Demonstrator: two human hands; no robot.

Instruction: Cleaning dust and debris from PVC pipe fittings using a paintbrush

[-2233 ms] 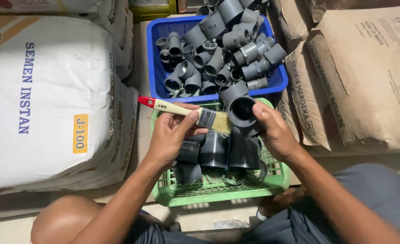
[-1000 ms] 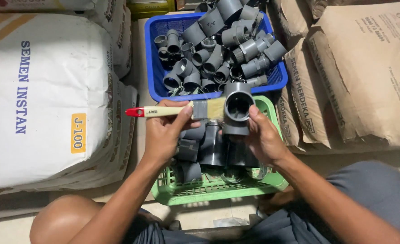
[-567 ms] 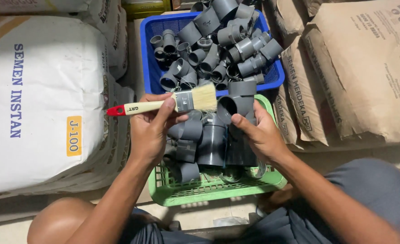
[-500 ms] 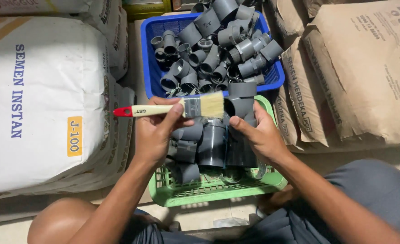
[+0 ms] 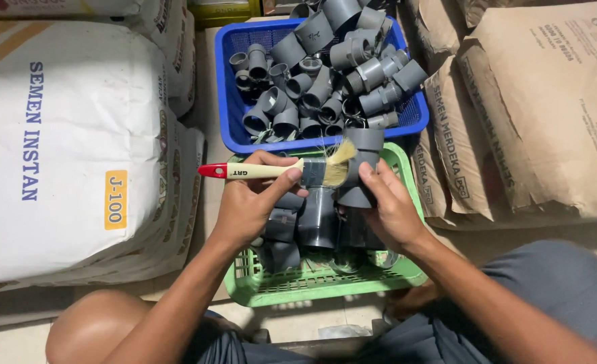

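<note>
Green basket (image 5: 258, 286): nearest the person, it holds a few grey pipe fittings.
Left hand (image 5: 248, 205): grip clenched on the paintbrush (image 5: 271, 170) — its bristles now touch the fitting; a second ago they were beside its open mouth.
Right hand (image 5: 389, 209): grasping a grey pipe fitting (image 5: 360, 168) above the green basket, turned since then — brushing continues.
Blue basket (image 5: 234, 128): behind, full of grey fittings.
Sacks (image 5: 62, 148): on both sides.
</note>
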